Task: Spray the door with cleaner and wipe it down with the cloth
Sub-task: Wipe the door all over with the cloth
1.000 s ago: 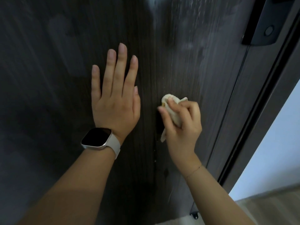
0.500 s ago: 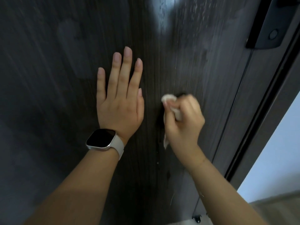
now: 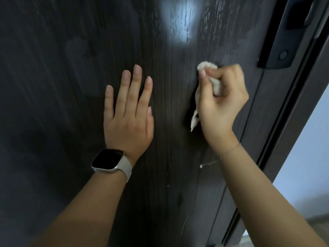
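The dark wood-grain door [image 3: 71, 86] fills most of the head view, with pale streaks of spray high on it. My left hand [image 3: 129, 114] lies flat against the door, fingers straight and close together, a watch on the wrist. My right hand [image 3: 222, 100] is closed around a small crumpled cream cloth [image 3: 207, 65] and presses it to the door, right of my left hand. A tail of the cloth hangs below the palm. No spray bottle is in view.
A black handle plate [image 3: 283, 50] sits on the door's right edge, just right of my right hand. The door's edge and dark frame [image 3: 288, 122] run diagonally down the right. A pale wall [image 3: 311, 148] and a strip of floor show beyond.
My right hand with the cloth has moved up and to the right across the door, toward the handle plate. My left hand has stayed flat on the door.
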`<state>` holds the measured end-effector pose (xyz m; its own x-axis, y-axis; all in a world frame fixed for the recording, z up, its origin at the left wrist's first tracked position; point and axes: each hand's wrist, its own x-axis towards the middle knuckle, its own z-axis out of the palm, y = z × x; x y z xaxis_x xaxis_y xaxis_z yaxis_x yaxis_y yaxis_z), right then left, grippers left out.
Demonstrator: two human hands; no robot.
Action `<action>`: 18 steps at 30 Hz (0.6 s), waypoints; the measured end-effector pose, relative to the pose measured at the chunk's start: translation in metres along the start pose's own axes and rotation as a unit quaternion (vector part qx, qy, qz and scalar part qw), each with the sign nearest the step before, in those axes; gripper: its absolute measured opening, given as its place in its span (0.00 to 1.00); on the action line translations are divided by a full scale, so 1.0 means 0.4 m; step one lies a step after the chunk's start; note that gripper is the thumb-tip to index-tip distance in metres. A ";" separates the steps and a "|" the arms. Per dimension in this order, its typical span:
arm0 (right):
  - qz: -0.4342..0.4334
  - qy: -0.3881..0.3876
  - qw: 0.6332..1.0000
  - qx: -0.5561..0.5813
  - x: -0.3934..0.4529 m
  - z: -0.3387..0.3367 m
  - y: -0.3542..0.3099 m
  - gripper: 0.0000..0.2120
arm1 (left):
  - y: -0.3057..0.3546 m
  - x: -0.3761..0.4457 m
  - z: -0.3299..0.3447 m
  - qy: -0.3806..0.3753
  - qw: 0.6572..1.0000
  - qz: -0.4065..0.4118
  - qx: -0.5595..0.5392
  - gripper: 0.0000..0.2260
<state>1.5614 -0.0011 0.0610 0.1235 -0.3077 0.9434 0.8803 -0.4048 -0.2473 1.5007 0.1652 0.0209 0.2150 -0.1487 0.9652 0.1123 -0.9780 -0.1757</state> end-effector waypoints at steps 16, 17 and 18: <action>-0.078 -0.162 0.982 -0.053 -0.034 -0.017 -0.013 0.08 | -0.003 0.003 0.002 -0.003 1.000 0.001 -0.004 0.23; -0.097 -0.195 0.974 -0.065 -0.094 -0.039 0.003 0.08 | -0.004 0.002 0.003 -0.002 1.000 0.001 -0.005 0.23; -0.106 -0.219 0.967 -0.074 -0.147 -0.063 0.013 0.08 | -0.004 -0.001 0.005 -0.002 1.000 0.000 -0.005 0.23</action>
<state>1.5472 -0.0070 -0.0015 0.1581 0.1763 0.9716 0.8360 -0.5474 -0.0367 1.5023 0.1672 0.0205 0.2189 -0.1479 0.9645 0.1026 -0.9795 -0.1735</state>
